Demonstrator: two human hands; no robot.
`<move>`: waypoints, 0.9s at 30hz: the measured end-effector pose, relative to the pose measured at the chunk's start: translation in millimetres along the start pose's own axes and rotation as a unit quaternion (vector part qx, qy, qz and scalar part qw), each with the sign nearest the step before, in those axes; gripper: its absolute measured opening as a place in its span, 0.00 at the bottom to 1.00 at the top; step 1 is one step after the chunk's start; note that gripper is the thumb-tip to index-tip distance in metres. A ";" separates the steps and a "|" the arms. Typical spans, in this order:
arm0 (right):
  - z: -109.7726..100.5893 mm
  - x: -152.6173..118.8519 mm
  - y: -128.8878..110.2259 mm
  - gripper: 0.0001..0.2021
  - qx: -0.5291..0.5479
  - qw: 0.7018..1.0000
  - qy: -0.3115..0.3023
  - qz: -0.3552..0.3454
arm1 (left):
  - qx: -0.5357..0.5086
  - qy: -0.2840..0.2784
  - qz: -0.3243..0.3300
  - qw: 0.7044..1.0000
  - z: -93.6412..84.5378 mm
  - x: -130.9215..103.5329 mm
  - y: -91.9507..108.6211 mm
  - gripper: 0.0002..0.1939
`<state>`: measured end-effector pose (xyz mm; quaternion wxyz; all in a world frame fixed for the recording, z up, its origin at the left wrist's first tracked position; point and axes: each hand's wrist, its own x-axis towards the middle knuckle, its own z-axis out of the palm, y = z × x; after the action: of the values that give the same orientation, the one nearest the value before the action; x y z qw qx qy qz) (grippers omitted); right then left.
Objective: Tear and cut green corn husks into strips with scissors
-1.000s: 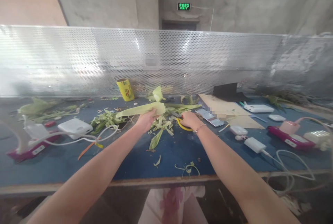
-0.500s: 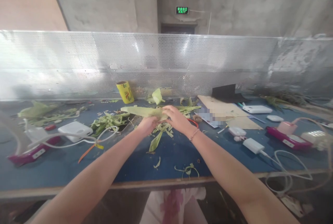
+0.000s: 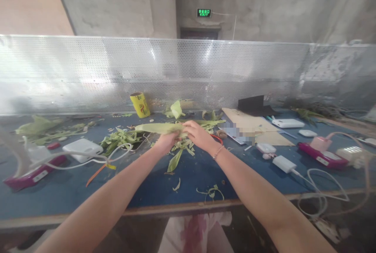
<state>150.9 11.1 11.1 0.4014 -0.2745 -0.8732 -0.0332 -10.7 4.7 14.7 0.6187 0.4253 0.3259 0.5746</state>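
A long pale green husk leaf (image 3: pixel 155 128) points out to the left from between my hands, above the blue table. My left hand (image 3: pixel 169 141) is closed on its lower side. Fingers of my right hand (image 3: pixel 197 134) are bent over the leaf's right end, close against my left fingertips. Beneath and around them lie shredded green strips (image 3: pixel 175 159), and a pile of green leaves (image 3: pixel 122 139) sits to the left. A pale green crumpled leaf (image 3: pixel 176 109) stands behind the hands.
A yellow roll (image 3: pixel 140 104) stands near the perforated metal screen (image 3: pixel 164 61). Left are a white box (image 3: pixel 83 150), cables and a purple power strip (image 3: pixel 35 174). Right are papers (image 3: pixel 249 121), white chargers (image 3: pixel 284 163) and another purple strip (image 3: pixel 321 156).
The view has shifted slightly. Both hands keep nearly the same place and hold, and the leaf looks a little flatter between them.
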 end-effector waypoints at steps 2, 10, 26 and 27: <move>0.8 -0.1 1.1 0.13 0.001 1.000 0.009 -0.004 | 0.000 0.006 0.002 1.000 -0.3 0.3 0.0 0.11; -0.2 1.1 3.1 0.16 -0.007 0.999 0.042 -0.021 | -0.010 -0.013 0.009 1.000 -4.2 4.1 -1.8 0.09; 3.9 0.0 8.7 0.14 -0.048 0.996 0.067 -0.039 | -0.005 0.000 0.024 1.000 -4.4 5.2 -3.2 0.15; 3.8 -0.1 8.4 0.14 -0.047 0.996 0.066 -0.038 | -0.004 0.000 0.023 1.000 -4.2 4.9 -2.8 0.16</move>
<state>152.6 19.3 7.1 0.4429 -0.2574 -0.8521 -0.1074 -12.6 10.3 10.7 0.6072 0.4300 0.3135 0.5900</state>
